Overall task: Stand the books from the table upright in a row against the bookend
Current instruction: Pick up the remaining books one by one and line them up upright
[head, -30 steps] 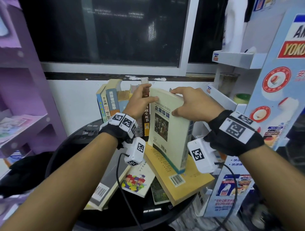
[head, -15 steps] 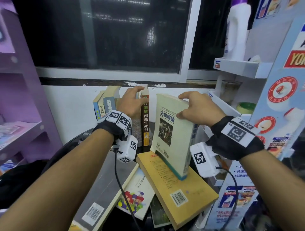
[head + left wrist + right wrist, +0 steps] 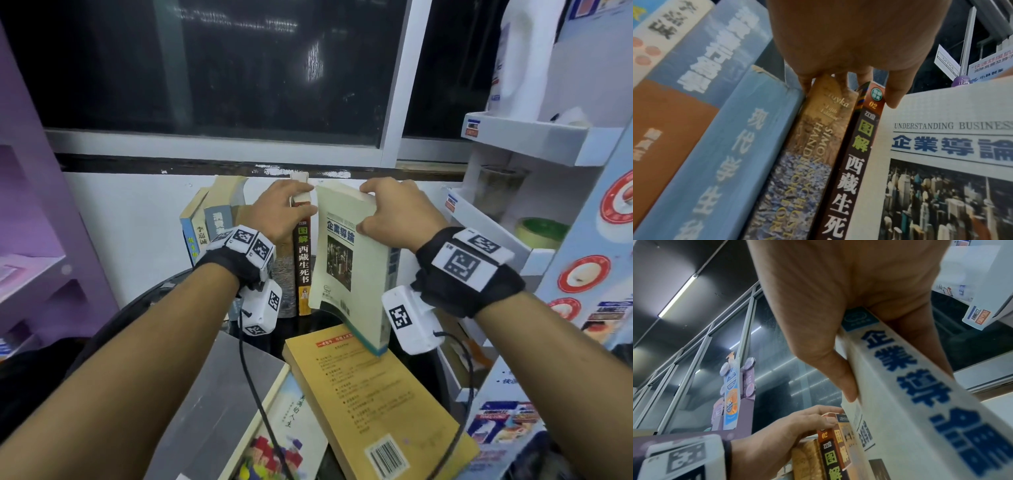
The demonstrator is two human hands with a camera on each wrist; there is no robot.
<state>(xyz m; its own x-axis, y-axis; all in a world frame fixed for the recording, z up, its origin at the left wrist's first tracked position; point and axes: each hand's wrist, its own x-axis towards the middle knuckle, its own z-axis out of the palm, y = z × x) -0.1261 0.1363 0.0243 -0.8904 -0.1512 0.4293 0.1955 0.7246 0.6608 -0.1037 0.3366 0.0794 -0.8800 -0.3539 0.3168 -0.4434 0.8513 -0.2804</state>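
Several books stand upright in a row at the back of the round black table. My left hand grips the top of the row's right end, thumb against the brown-spined book. My right hand grips the top edge of a cream book. That book is nearly upright, its top close beside the brown spine, its lower corner over a flat yellow book. The bookend is hidden.
A grey book and one with a colourful cover lie flat at the front left. White display shelves crowd the right side, with a green roll on one. A purple shelf stands at the left, a wall and window behind.
The cream book has moved back and left, up beside the brown-spined book, and stands straighter. My left hand has shifted from the cream book's top corner onto the row.
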